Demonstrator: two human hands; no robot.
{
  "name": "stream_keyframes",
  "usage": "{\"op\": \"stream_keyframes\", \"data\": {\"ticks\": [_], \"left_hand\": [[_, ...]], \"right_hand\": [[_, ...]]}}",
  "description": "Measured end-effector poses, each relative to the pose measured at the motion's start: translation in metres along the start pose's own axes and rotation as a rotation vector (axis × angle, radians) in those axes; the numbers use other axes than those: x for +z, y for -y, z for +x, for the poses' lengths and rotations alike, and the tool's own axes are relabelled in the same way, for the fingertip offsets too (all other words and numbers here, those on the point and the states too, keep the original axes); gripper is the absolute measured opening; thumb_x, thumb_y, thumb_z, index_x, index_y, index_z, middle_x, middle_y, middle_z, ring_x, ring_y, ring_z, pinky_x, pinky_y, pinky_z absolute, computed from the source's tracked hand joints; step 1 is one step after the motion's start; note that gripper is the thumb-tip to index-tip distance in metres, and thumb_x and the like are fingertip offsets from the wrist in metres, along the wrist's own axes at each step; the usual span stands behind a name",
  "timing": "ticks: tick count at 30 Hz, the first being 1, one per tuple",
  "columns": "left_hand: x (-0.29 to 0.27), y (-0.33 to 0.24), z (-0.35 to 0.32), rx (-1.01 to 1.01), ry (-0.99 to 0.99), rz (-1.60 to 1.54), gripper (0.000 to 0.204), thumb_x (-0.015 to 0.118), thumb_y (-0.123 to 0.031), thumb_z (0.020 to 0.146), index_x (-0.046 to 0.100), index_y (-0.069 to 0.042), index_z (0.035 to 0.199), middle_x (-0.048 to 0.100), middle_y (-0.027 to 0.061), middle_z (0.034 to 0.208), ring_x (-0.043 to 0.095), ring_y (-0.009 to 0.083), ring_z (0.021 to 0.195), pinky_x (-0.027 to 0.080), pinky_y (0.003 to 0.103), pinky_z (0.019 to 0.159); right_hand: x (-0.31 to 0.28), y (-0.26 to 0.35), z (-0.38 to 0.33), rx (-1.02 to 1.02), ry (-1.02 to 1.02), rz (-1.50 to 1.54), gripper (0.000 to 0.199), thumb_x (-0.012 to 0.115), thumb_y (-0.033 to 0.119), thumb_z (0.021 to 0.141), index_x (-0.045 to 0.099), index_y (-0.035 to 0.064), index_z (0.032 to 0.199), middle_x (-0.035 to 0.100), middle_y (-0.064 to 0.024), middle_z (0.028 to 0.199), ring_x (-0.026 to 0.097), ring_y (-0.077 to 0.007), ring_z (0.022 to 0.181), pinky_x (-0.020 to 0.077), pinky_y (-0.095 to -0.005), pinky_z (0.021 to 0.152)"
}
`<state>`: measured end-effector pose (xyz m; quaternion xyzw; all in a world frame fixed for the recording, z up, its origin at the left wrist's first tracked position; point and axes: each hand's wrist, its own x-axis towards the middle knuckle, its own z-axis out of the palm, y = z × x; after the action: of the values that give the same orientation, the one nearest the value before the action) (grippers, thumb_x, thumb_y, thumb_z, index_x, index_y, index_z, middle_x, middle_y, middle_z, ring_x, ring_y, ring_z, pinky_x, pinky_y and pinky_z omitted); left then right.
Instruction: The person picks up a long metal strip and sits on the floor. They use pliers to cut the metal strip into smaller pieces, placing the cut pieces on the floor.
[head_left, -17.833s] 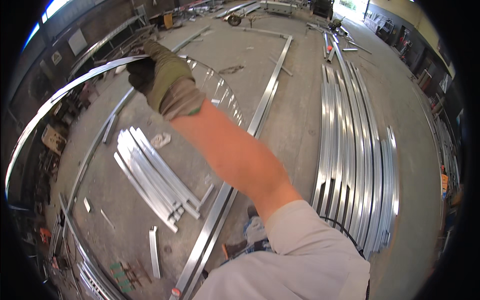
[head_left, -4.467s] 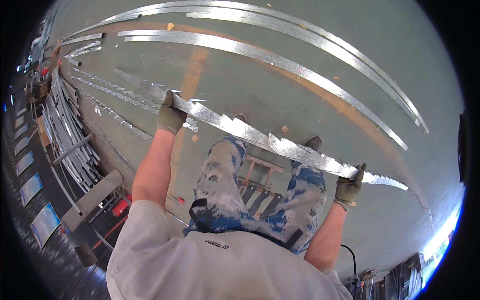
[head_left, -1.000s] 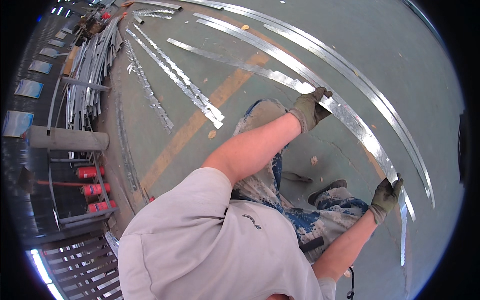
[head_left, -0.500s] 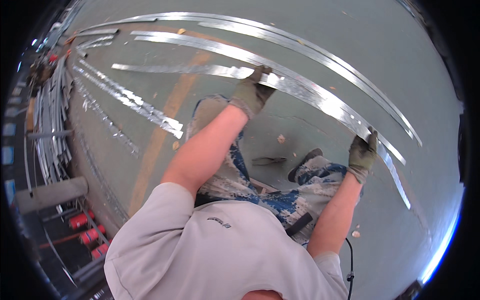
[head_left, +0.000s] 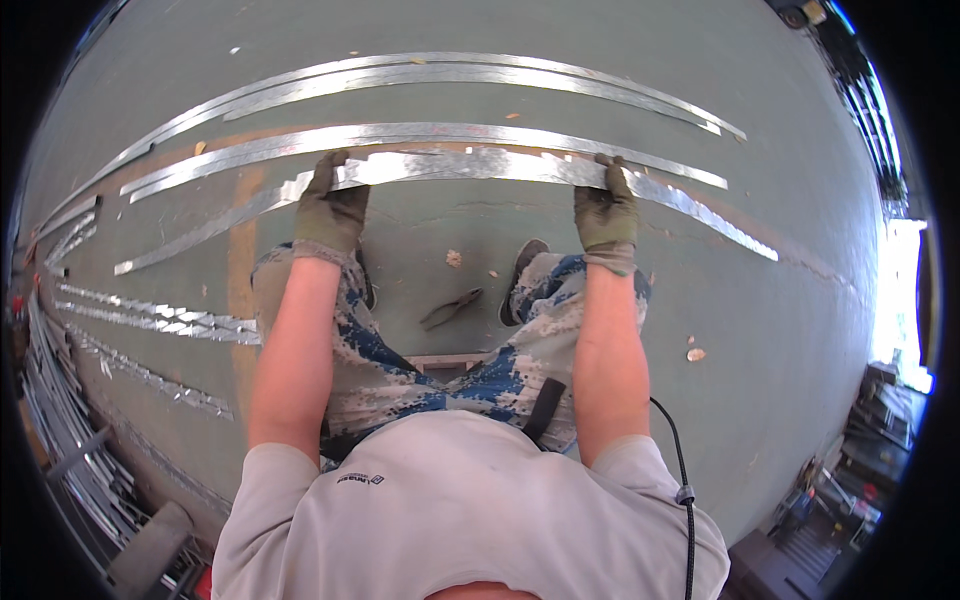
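Note:
A long, shiny metal strip [head_left: 462, 166] with uneven edges spans crosswise in front of my knees. My left hand [head_left: 332, 210], in an olive work glove, is closed round it, thumb side up at the near edge. Further along to the right my right hand [head_left: 606, 212], gloved the same way, grips the strip too. Both ends of the strip reach out well past my hands. Below it, between my feet, a pair of pliers [head_left: 453, 308] lies on the floor. Just beyond the held strip lie flat metal strips [head_left: 440, 131], close to my fingertips.
Farther out, more long strips [head_left: 400, 73] lie on the green floor [head_left: 560, 30]. Jagged, perforated strips [head_left: 160, 318] lie to my left, near a heap of metal lengths [head_left: 75, 410]. A low stool [head_left: 445, 362] shows between my legs. A dark cable [head_left: 684, 440] hangs at my right side.
The view has turned, so the strip that slanted down to the right now runs nearly level. Both hands still grip it, and they now sit about level with each other.

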<state>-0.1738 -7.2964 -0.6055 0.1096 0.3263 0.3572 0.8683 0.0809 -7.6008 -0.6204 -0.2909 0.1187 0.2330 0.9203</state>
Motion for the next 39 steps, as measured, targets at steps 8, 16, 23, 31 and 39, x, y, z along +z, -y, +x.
{"op": "stream_keyframes", "data": {"ticks": [8,16,23,31,39], "left_hand": [[0.014,0.003,-0.015,-0.104,-0.013,-0.069,0.019,0.063,-0.009,0.097,0.063,-0.001,0.115,0.068,0.0092,0.101,0.066,0.0234,0.100,0.058,0.040,0.096],[-0.008,0.020,0.001,-0.187,-0.218,0.048,0.018,0.062,-0.025,0.101,0.061,-0.008,0.102,0.066,0.0058,0.098,0.068,0.0270,0.094,0.058,0.051,0.094],[-0.047,-0.015,0.007,-0.128,-0.530,0.239,0.049,0.064,-0.039,0.098,0.053,-0.019,0.141,0.053,0.0095,0.142,0.058,0.0324,0.120,0.051,0.054,0.099],[-0.058,-0.089,0.017,-0.067,-0.877,0.323,0.061,0.067,-0.038,0.095,0.045,-0.016,0.148,0.052,0.0094,0.148,0.056,0.0271,0.130,0.048,0.044,0.105],[-0.105,-0.141,0.082,-0.073,-0.895,0.344,0.061,0.064,-0.041,0.095,0.048,-0.012,0.146,0.052,0.0085,0.151,0.054,0.0245,0.132,0.044,0.037,0.108]], "right_hand": [[-0.058,0.021,0.043,-0.054,0.248,-0.094,0.028,0.066,0.011,0.097,0.065,-0.0023,0.121,0.068,-0.0144,0.122,0.062,-0.0250,0.118,0.0491,-0.0401,0.108],[-0.048,0.036,0.049,0.082,0.089,-0.005,0.027,0.065,0.005,0.097,0.063,-0.0023,0.123,0.066,-0.0211,0.127,0.064,-0.0299,0.117,0.0530,-0.0453,0.105],[-0.042,0.048,0.048,0.029,0.005,0.034,0.026,0.065,0.002,0.096,0.066,-0.0042,0.122,0.066,-0.0210,0.126,0.064,-0.0302,0.117,0.0531,-0.0442,0.104],[-0.024,0.062,0.045,-0.068,-0.036,-0.058,0.026,0.064,0.004,0.096,0.067,-0.0038,0.121,0.066,-0.0176,0.129,0.063,-0.0300,0.119,0.0515,-0.0427,0.105],[-0.030,0.078,0.032,-0.298,-0.108,-0.310,0.029,0.062,0.004,0.096,0.068,-0.0032,0.124,0.065,-0.0154,0.129,0.061,-0.0273,0.120,0.0495,-0.0389,0.103]]}}
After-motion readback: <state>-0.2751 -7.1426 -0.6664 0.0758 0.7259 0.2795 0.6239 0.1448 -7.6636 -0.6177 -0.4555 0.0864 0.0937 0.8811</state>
